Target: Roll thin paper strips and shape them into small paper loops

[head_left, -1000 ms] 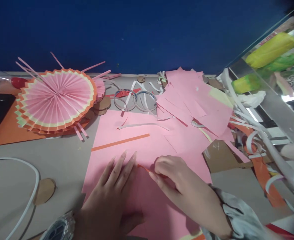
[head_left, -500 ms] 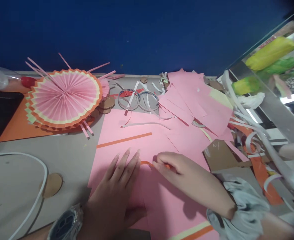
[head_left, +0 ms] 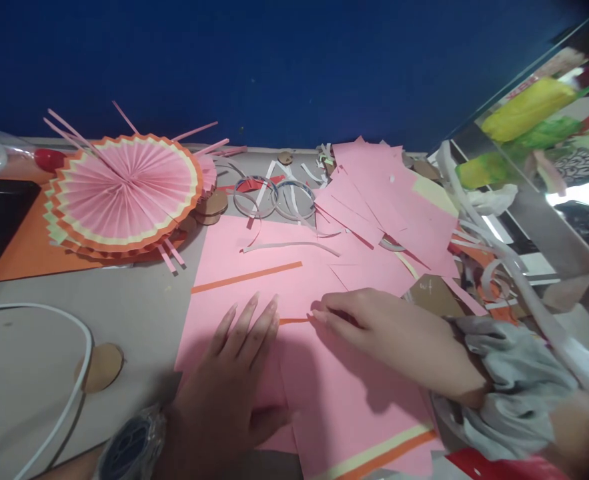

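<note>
My left hand (head_left: 237, 360) lies flat with its fingers stretched out on the pink paper (head_left: 219, 257). Its fingertips rest at the left end of a narrow orange paper strip (head_left: 295, 321). Thumb and forefinger of my right hand (head_left: 364, 317) are pinched on the strip's right part, which the fingers hide. Farther back on the same paper lies a second orange strip (head_left: 247, 277), flat and slightly slanted. Below my right hand, a pink sheet (head_left: 354, 413) carries a cream and orange band along its near edge.
Pleated pink paper fans (head_left: 129, 183) lie at the back left, near a black device (head_left: 4, 223). Tape rolls (head_left: 254, 198) stand behind the pink paper. Pink sheets (head_left: 389, 193) are piled at the back right. A white cable (head_left: 88, 340) and cardboard disc (head_left: 103, 367) lie left.
My right hand has drawn slightly up and turned, and the orange strip between my hands now looks straighter. My left hand stays nearly in place. The view has shifted a little.
</note>
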Tool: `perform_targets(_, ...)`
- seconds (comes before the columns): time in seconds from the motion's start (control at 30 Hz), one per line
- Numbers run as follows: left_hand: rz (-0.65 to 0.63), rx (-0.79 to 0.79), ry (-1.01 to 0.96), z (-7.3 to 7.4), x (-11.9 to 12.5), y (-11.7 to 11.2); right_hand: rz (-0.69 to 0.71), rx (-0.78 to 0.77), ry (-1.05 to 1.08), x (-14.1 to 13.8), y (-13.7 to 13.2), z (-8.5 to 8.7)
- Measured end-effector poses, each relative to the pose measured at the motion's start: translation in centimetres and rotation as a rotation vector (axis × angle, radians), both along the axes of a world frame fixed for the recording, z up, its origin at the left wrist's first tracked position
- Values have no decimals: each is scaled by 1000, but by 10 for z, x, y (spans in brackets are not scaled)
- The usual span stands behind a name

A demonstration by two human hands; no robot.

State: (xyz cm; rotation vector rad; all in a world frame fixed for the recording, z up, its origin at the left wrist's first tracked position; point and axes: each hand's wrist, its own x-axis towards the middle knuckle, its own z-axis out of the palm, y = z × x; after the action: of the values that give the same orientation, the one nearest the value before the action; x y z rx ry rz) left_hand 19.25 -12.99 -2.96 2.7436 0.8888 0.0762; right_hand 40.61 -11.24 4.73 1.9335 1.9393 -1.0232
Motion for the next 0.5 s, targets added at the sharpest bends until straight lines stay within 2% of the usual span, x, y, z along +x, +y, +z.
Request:
perform_targets(0.17,11,-25,6,2,-2,0,123,-126,22,6,15,9)
perform_targets(0.37,10,4,-27,4,0,0,-2,-508,349,17,42,8)
perform_targets(0.5,22,139,-145,6,0,-3,10,-565,459,14,50,7)
